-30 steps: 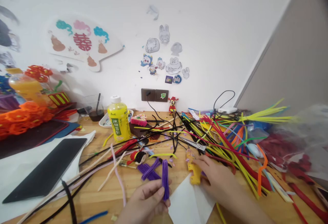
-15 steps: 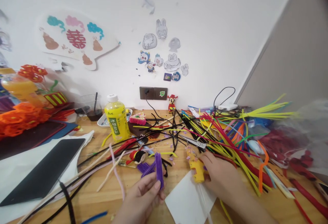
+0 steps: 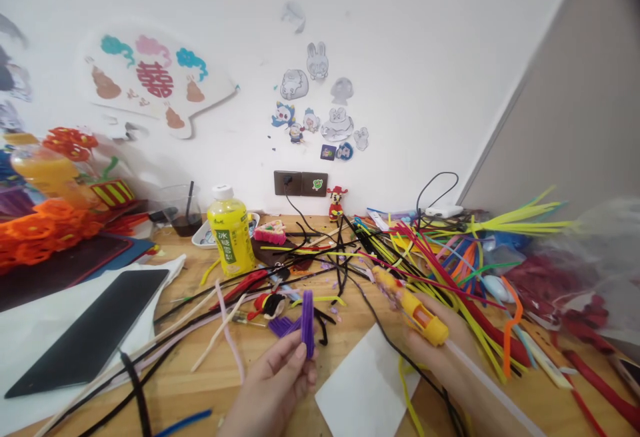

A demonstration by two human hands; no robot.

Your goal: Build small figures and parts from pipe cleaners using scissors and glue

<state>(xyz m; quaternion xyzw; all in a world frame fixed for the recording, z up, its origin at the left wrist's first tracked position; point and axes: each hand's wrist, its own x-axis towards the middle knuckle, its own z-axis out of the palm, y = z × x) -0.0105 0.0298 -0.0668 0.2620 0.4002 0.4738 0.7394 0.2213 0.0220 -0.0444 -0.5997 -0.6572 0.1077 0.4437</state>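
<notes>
My left hand (image 3: 280, 384) pinches a folded purple pipe cleaner bundle (image 3: 307, 322) and holds it upright over the wooden table (image 3: 210, 384). My right hand (image 3: 443, 357) grips a yellow glue gun (image 3: 413, 307), lifted off the table, its nozzle pointing up and left and a white glue stick (image 3: 493, 390) trailing from its back. A black cord (image 3: 400, 357) runs from the gun across a white sheet of paper (image 3: 357, 397) between the two hands. More purple pieces (image 3: 283, 325) lie just behind the bundle.
A big heap of coloured pipe cleaners (image 3: 450, 264) covers the right side. A yellow drink bottle (image 3: 227, 230) stands at centre left, a black tablet (image 3: 87, 330) lies at left on white paper, and orange flowers (image 3: 45, 227) fill the far left. Wall sockets (image 3: 300, 184) sit behind.
My right hand closed on the yellow glue gun and lifted it off the table, turning it sideways. My left hand kept the purple bundle, shifting slightly left.
</notes>
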